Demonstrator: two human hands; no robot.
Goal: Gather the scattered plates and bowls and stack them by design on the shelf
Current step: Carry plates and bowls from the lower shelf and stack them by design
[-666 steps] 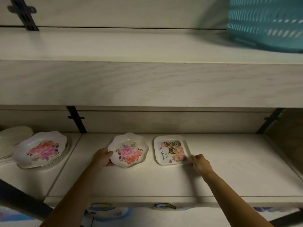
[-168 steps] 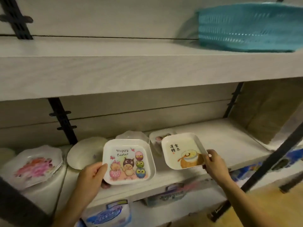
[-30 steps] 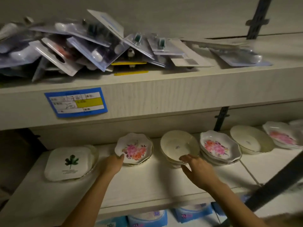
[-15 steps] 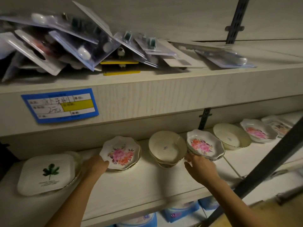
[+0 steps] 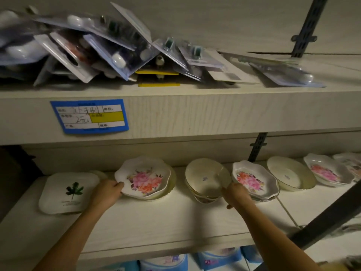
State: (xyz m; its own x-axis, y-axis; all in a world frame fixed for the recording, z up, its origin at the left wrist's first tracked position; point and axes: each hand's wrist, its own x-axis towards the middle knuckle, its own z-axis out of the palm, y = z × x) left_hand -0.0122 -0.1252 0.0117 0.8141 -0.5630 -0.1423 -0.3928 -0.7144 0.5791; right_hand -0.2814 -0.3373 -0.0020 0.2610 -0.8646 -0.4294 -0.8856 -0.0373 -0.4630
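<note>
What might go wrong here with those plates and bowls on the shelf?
The left hand holds the flowered plate tilted by one edge only; it might slip onto the stack beneath. The right hand is at the rim of the unevenly stacked cream bowls; a nudge could tip them against the flowered dishes alongside.

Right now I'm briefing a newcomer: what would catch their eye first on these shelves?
On the lower shelf the pink-flowered plate stands out, its rim gripped by the left hand; the right hand is at the cream bowls beside it. Above, a heap of blister packs crowds the upper shelf, over a blue price label.
</note>
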